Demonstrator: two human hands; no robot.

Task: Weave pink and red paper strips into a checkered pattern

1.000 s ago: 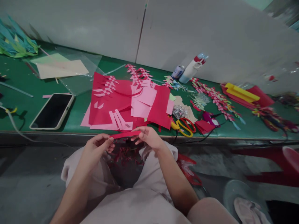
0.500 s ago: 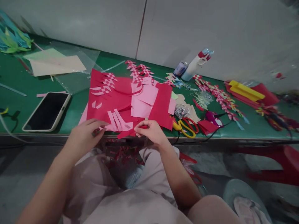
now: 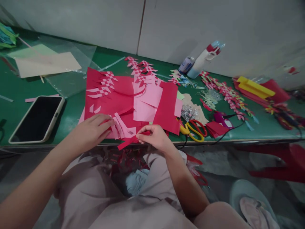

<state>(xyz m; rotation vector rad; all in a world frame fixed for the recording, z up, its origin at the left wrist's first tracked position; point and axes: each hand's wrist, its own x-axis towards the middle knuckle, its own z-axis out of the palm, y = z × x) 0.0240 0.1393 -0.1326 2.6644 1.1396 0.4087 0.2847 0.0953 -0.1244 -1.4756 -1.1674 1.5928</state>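
Note:
My left hand [image 3: 98,125] lies over the left end of several pink paper strips [image 3: 121,127]. Its fingers are slightly bent and touch the strips; what is under the fingertips is hidden. My right hand [image 3: 153,135] pinches the end of a red paper strip [image 3: 126,143] at the table's front edge. Under the strips lies a large red sheet [image 3: 124,84], with a woven red-and-pink checked piece [image 3: 106,84] on its upper part. Pink paper pieces [image 3: 150,97] and a narrower red sheet [image 3: 165,106] lie just beyond my right hand.
Yellow-and-red-handled scissors [image 3: 194,130] lie right of the sheets. A phone [image 3: 38,119] is on the left of the green table [image 3: 71,116]. Farther back are woven chains [image 3: 141,71], a white bottle [image 3: 202,62] and a can [image 3: 186,65]. A purple tool [image 3: 222,120] with a cord lies right.
My left hand has moved a little right, from the pink paper's left edge onto the strips, which have shifted closer together. My right hand keeps its pinch. The view has shifted slightly.

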